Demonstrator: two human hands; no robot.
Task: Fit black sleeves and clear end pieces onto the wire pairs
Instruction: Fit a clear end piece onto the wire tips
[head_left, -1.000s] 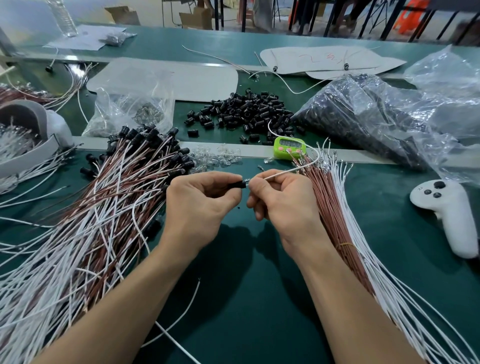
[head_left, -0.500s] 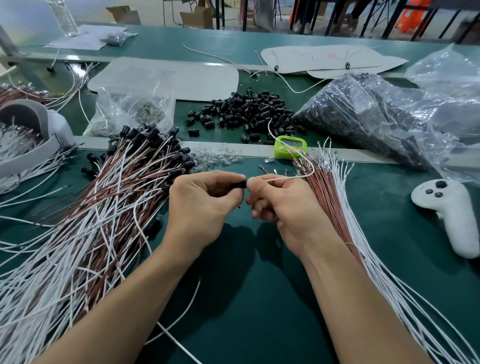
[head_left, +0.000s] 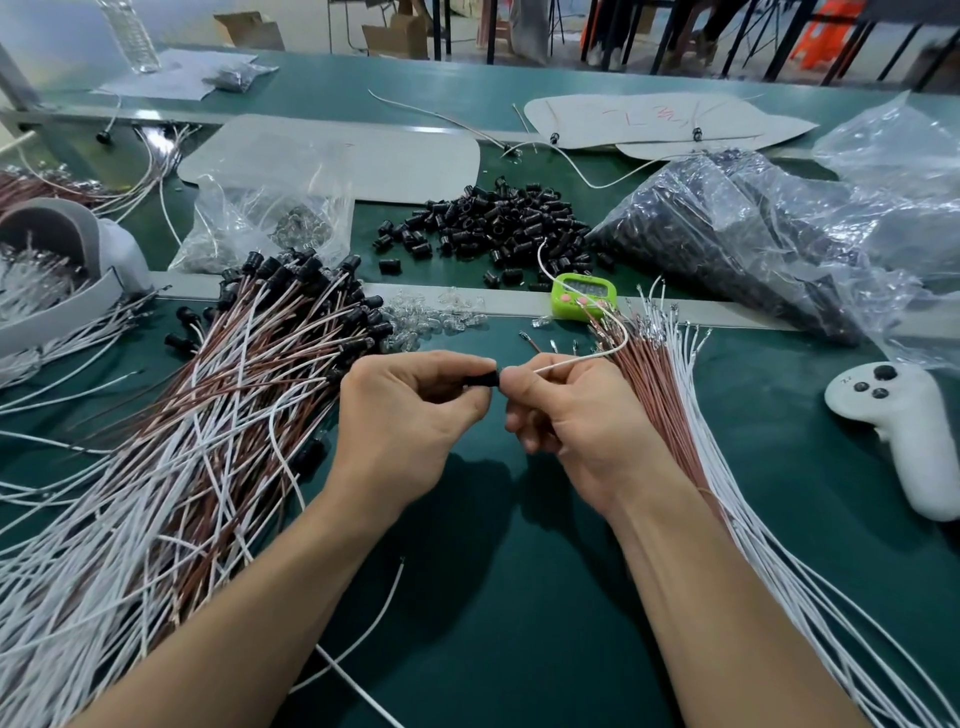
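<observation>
Black sleeve (head_left: 483, 378) (pinched) on white wire (head_left: 571, 359)

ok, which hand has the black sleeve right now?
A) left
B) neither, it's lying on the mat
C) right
A: the left hand pinches the black sleeve at its fingertips, while the right hand pinches the white wire that leads to it.

Bare green mat (head_left: 493, 597) offered passage at near centre; sleeved wire heap (head_left: 182, 441) crowded the left; loose wire bundle (head_left: 691, 415) and white controller (head_left: 904, 431) crowded the right.
</observation>
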